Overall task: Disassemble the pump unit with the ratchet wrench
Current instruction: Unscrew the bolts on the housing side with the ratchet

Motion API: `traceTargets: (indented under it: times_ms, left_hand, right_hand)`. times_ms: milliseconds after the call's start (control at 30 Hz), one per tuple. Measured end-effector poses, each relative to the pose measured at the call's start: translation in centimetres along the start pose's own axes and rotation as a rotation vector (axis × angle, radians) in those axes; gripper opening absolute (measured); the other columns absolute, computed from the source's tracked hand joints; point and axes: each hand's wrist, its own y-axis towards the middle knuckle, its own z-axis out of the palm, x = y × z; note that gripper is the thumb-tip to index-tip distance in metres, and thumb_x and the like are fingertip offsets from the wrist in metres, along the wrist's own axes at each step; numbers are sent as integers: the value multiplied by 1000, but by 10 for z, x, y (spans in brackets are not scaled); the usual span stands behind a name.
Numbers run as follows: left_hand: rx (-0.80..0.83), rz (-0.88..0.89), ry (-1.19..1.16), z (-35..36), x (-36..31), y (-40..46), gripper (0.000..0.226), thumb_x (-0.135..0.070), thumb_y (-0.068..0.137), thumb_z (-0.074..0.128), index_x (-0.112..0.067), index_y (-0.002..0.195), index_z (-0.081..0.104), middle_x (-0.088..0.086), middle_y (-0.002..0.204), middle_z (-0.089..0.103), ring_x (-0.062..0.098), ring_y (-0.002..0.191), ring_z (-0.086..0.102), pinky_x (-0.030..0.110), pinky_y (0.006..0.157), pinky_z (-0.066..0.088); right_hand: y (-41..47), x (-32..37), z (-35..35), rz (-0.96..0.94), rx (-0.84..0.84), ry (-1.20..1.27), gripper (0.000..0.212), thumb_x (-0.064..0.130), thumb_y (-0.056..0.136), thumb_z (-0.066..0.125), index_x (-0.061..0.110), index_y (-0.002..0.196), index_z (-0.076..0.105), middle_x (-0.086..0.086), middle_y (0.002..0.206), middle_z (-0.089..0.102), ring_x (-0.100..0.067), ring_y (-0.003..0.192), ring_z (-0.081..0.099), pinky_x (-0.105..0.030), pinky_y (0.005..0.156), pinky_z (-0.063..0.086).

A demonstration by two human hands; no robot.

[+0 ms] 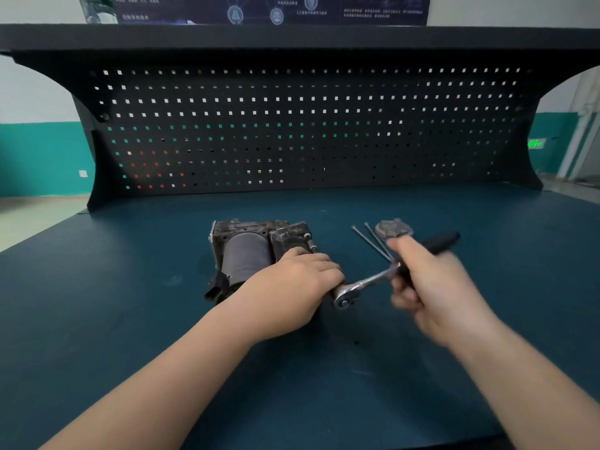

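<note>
Head view: our right hand (pixel 425 280), blurred, has its fingers curled round the black handle of the ratchet wrench (pixel 383 274). Our left hand (pixel 292 287) is curled over the near right end of the pump unit (pixel 250 254) beside the wrench head, we judge to steady the unit against the turning. Just beyond the right hand lie long bolts (pixel 370 240) and a removed cover plate (pixel 393 228) on the workbench (pixel 130 287), apparently set aside.

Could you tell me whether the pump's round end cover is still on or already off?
Off: the round cover lies on the table beside long bolts, apart from the pump.
</note>
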Motion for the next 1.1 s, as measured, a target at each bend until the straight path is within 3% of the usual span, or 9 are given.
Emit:
traceTargets:
  times_ms: [133, 200, 367, 567, 767, 833, 900, 967, 1100]
  left_hand:
    - [-82, 35, -1, -3, -5, 0, 27, 4, 72, 70, -12, 94, 68, 2, 97, 71, 20, 93, 64, 36, 77, 49]
    - [-122, 72, -19, -5, -7, 0, 25, 6, 65, 72, -14, 79, 65, 0, 80, 68, 19, 81, 61, 34, 69, 51]
    - [-89, 46, 40, -2, -4, -2, 26, 3, 77, 57, -9, 97, 69, 3, 96, 72, 19, 97, 65, 35, 81, 46]
    - [-195, 21, 32, 0, -5, -2, 24, 12, 72, 63, -4, 88, 68, 5, 80, 67, 21, 74, 64, 29, 67, 46]
    - [-182, 61, 108, 1, -5, -4, 19, -6, 76, 73, -9, 94, 72, 5, 102, 73, 20, 100, 68, 31, 79, 54]
    - [-158, -156, 189, -2, -9, -5, 48, -33, 71, 79, -16, 114, 67, 4, 127, 64, 24, 121, 57, 37, 92, 52]
    - [37, -585, 266, -10, -11, -7, 89, -73, 66, 62, -24, 137, 44, 6, 150, 40, 35, 138, 33, 52, 108, 33]
    - [232, -845, 265, -10, -10, -10, 108, -91, 57, 43, -27, 142, 29, 10, 153, 30, 45, 135, 30, 62, 105, 23]
    - [223, -800, 344, -5, -8, -17, 90, -90, 61, 45, -28, 126, 39, 0, 138, 52, 44, 122, 46, 42, 81, 42]
  right_hand:
    - [4, 35, 16, -415, 325, -809, 32, 35, 73, 60, 18, 52, 43, 4, 43, 44, -11, 40, 37, -21, 39, 28]
    - [2, 37, 22, -477, 414, -949, 35, 40, 72, 59, 18, 54, 39, 8, 45, 35, -12, 44, 32, -23, 41, 25]
    - [6, 20, 10, -371, 202, -434, 38, 27, 87, 61, 18, 55, 44, -1, 42, 43, -9, 34, 39, -17, 35, 30]
    - [-6, -35, 0, 284, -108, 513, 28, 23, 90, 54, 11, 67, 43, 0, 38, 37, -5, 27, 24, -11, 31, 16]
    - [-12, -10, -8, -131, 0, -89, 36, 20, 92, 56, 5, 60, 51, -10, 43, 54, -16, 30, 44, -19, 31, 29]
    - [-14, -9, -12, -208, 26, -215, 36, 17, 92, 56, 4, 59, 51, -12, 45, 57, -17, 32, 48, -21, 31, 31]
    - [-14, -13, -19, -245, 9, -226, 33, 16, 90, 56, 7, 59, 49, -12, 45, 57, -16, 33, 47, -21, 32, 32]
    - [-11, -19, -27, -267, -40, -161, 36, 15, 89, 56, 14, 54, 48, -11, 44, 55, -15, 34, 44, -20, 33, 32]
    - [1, -29, -37, -283, -114, 80, 35, 7, 94, 50, 8, 59, 42, -10, 41, 45, -14, 33, 36, -22, 37, 28]
